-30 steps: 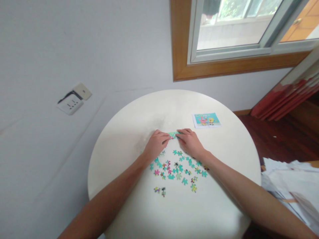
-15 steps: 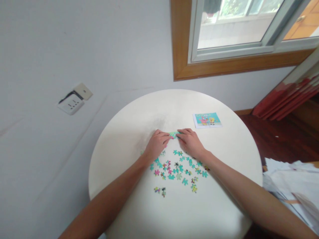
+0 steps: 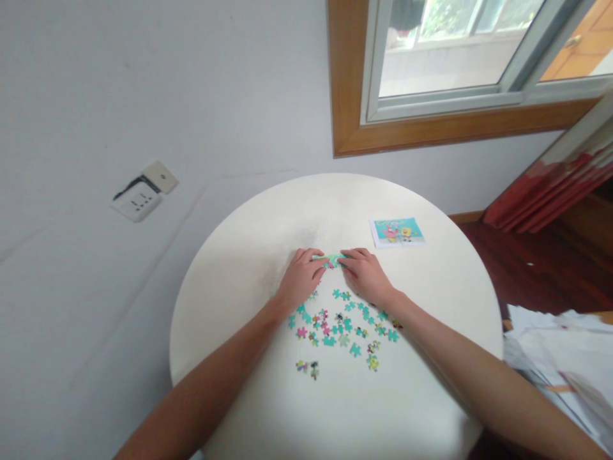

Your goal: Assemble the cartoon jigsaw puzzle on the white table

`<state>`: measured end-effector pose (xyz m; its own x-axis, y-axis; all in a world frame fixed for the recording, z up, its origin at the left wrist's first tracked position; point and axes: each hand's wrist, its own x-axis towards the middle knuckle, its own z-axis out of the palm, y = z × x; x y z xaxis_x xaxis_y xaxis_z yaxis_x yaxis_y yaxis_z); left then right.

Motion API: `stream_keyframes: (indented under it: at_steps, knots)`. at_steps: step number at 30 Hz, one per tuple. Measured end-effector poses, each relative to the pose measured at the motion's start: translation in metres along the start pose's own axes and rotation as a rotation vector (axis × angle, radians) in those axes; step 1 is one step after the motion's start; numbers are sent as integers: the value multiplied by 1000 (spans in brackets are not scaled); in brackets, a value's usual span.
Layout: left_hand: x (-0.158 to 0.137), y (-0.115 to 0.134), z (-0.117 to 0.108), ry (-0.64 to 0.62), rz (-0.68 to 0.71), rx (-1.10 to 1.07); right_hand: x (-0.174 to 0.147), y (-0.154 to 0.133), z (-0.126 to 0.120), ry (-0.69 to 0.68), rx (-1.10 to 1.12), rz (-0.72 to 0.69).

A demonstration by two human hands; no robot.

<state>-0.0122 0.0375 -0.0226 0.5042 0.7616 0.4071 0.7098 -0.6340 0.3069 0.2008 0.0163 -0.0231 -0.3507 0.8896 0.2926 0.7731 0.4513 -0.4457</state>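
- The left hand has a narrow grip: its thumb and fingers hold the left end of a joined puzzle strip.
- The right hand has also a narrow grip, at the right end of this same strip.
- The strip lies between the two grips, on the table; the fingers partly hide it, so I cannot count its pieces.
- On the body side of both grips, many loose pieces are scattered, mostly turquoise, some pink or yellow.
- Beyond the right grip, to its right, lies a picture card, apart from the hand.
- In my judgement, the joining is at an early stage: one small section seems made, and most visible pieces are unjoined.
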Motion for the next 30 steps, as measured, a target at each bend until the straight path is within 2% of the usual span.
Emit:
stream_keyframes:
  at_steps: [8,13,20,26,30]
  knots:
    - [-1,1,-1,-26,23,27,0,0,1,-2,-1,4]
    - [0,4,-7,7,-11,8,0,-1,-1,-5,-4,6]
    - [-3,2,-5,-72,33,40,0,0,0,-5,-6,3]
    - [-2,-2,-9,45,-84,62,0,0,0,2,-6,-3]
    - [-4,-2,-9,-4,-35,42,0,-1,0,1,-6,-5]
